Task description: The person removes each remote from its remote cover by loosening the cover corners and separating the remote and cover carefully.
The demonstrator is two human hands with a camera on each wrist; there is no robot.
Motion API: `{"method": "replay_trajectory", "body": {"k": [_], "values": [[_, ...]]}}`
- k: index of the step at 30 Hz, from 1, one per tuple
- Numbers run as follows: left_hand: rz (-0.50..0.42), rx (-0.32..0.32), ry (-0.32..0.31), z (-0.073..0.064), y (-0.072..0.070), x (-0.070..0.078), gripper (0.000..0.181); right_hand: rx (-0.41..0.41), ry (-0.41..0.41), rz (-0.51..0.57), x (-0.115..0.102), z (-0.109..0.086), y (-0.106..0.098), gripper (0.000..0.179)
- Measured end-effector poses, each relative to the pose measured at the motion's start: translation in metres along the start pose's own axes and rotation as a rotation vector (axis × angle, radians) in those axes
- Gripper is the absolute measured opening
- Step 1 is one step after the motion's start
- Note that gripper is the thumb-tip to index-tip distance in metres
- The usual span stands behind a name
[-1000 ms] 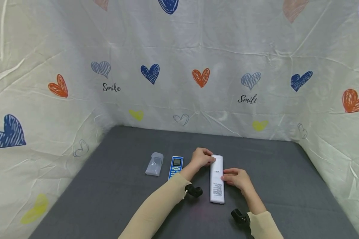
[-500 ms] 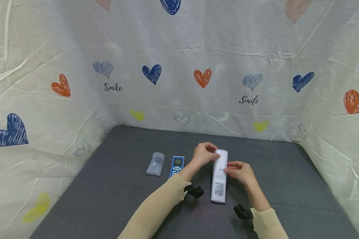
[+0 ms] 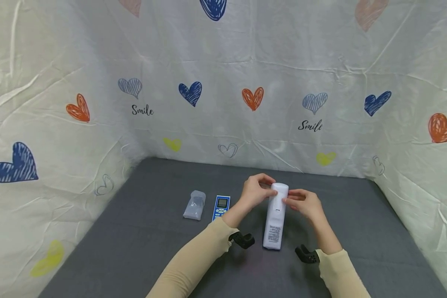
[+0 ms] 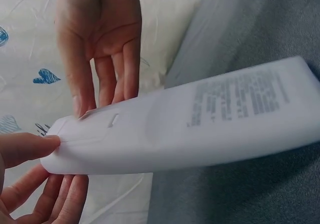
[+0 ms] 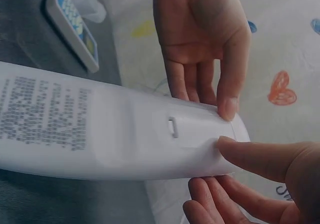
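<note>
A long white remote control [image 3: 275,219] has its back facing up, with printed text and a battery cover [image 5: 200,126] at its far end. That far end is tilted up off the table, while the near end stays low by the cloth. My left hand [image 3: 255,191] pinches the far end from the left, thumb on top. From the right, my right hand [image 3: 306,203] pinches the same end, its thumb on the battery cover and its fingers beneath. In both wrist views the two thumbs lie close together on the cover. The remote's button side is hidden.
A blue-faced remote control [image 3: 221,207] lies left of my left forearm, partly hidden by it. Farther left is a small translucent plastic pouch [image 3: 194,205]. Grey cloth [image 3: 152,231] covers the table, and a white heart-print curtain [image 3: 216,120] surrounds it.
The white remote's far end has risen and shifted slightly right, lifted by my left hand. My right hand has moved from its side up to the battery cover end.
</note>
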State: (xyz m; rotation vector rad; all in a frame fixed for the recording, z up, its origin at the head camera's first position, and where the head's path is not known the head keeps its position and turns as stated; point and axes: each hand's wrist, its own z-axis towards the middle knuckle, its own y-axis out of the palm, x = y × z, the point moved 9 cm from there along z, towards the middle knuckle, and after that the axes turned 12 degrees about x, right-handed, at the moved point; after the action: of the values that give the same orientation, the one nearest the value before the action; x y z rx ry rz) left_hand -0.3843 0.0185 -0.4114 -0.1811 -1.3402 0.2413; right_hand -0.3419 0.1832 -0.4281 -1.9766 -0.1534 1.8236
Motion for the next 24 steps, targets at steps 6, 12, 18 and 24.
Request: {"method": "replay_trajectory", "body": {"k": [6,12,18,24], "values": [[0.002,-0.005,0.048,-0.003,-0.003,0.012,0.024,0.01,-0.036,-0.029,-0.014,0.004,-0.007,0.044],[-0.002,-0.007,0.089,-0.005,-0.004,0.019,0.025,0.032,-0.109,-0.106,-0.023,0.006,-0.013,0.045],[0.004,-0.012,0.107,-0.007,-0.005,0.021,0.025,0.051,-0.227,-0.148,-0.031,0.004,-0.016,0.046],[0.007,-0.019,0.112,-0.008,-0.005,0.021,0.025,0.082,-0.332,-0.148,-0.038,-0.001,-0.018,0.042]]}}
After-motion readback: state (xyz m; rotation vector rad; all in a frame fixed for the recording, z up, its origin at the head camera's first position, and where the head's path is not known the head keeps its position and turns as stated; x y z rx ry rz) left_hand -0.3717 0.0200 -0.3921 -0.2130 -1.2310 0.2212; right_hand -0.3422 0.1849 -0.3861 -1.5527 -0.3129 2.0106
